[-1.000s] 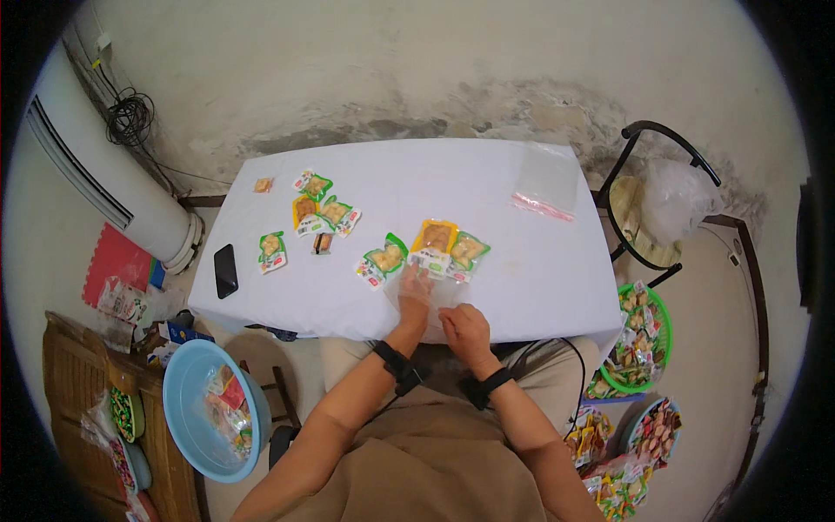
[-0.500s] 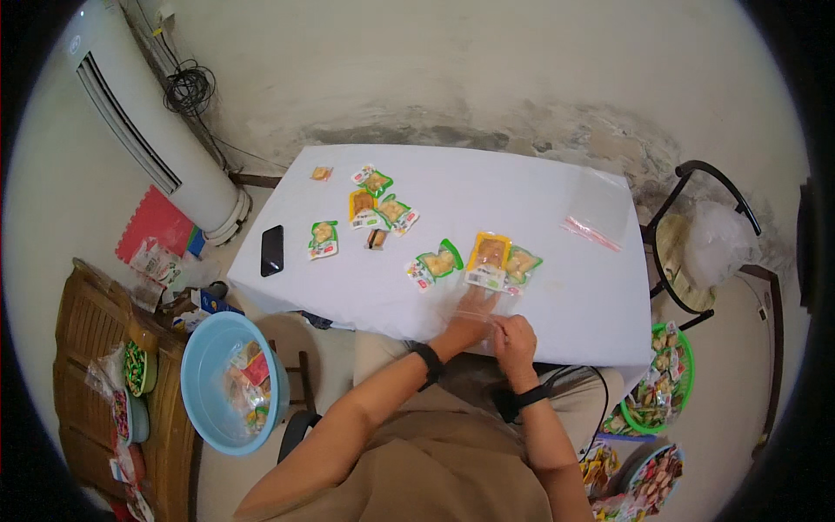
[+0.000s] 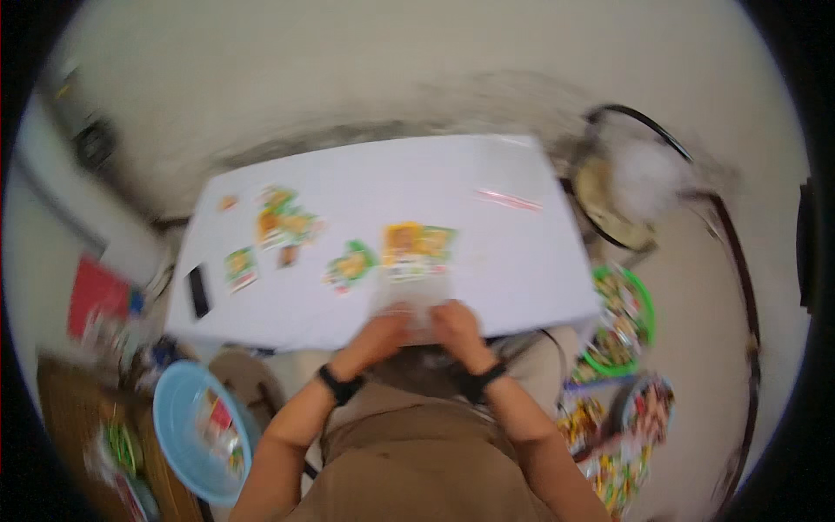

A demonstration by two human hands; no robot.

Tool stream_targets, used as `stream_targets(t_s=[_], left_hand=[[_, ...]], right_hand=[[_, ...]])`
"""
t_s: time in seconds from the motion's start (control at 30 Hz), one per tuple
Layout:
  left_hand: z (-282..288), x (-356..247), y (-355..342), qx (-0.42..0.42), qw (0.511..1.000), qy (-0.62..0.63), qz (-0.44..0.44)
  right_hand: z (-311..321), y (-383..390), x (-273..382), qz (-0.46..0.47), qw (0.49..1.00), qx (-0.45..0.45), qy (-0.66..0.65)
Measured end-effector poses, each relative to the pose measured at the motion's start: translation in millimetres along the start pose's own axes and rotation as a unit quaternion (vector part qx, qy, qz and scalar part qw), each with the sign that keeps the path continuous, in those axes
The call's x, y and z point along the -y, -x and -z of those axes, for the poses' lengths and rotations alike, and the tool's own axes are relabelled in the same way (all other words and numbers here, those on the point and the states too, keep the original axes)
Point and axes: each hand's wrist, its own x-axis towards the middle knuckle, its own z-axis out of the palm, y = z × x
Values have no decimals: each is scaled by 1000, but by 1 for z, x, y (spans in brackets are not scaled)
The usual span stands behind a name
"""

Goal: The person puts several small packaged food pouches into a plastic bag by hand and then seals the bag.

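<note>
A clear plastic zip bag [image 3: 412, 294] lies at the table's near edge, its mouth toward me. At its far end are a yellow snack packet [image 3: 402, 242] and a green-and-white snack packet [image 3: 437, 246], apparently inside it. My left hand [image 3: 387, 330] is closed on the left side of the bag's mouth. Opposite it, my right hand [image 3: 457, 331] pinches the right side. Motion blur softens the fingers. Just left of the bag lies another green snack packet [image 3: 351, 265].
On the white-covered table [image 3: 522, 278] are a packet pile [image 3: 283, 224], a single packet [image 3: 241, 267], a black phone [image 3: 199, 291] and flat empty bags [image 3: 509, 170]. A blue tub [image 3: 174, 452] stands left; a green basket [image 3: 647, 317] and a chair [image 3: 639, 239] are right.
My head view has swung right, so the scene sits further left and is blurred. My left hand has drawn back from within the bag to its mouth; both hands are now level there.
</note>
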Motion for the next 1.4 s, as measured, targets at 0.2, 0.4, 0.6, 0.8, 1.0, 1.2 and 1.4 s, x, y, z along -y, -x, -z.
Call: stream_targets(t_s=[0.2, 0.4, 0.6, 0.8, 1.0, 1.2, 1.4], left_hand=[[3, -19, 24, -180, 973, -78, -118], [2, -54, -8, -326, 914, -226, -90], [-22, 6, -6, -263, 959, -101, 2], [-35, 8, -9, -268, 955, -124, 4], [-38, 9, -11, -264, 953, -151, 17], [-38, 10, -8, -251, 948, -189, 40], [-39, 5, -13, -245, 949, -196, 38]], right_hand=[[-5, -4, 16, -5, 997, -34, -65], [17, -1, 4, -7, 999, -19, -40], [67, 6, -23, -31, 995, -84, -44], [167, 86, -142, -392, 882, -263, -6], [211, 222, -242, -586, 791, -79, 158], [201, 220, -282, -520, 833, -12, 186], [169, 226, -318, -531, 813, 7, 237]])
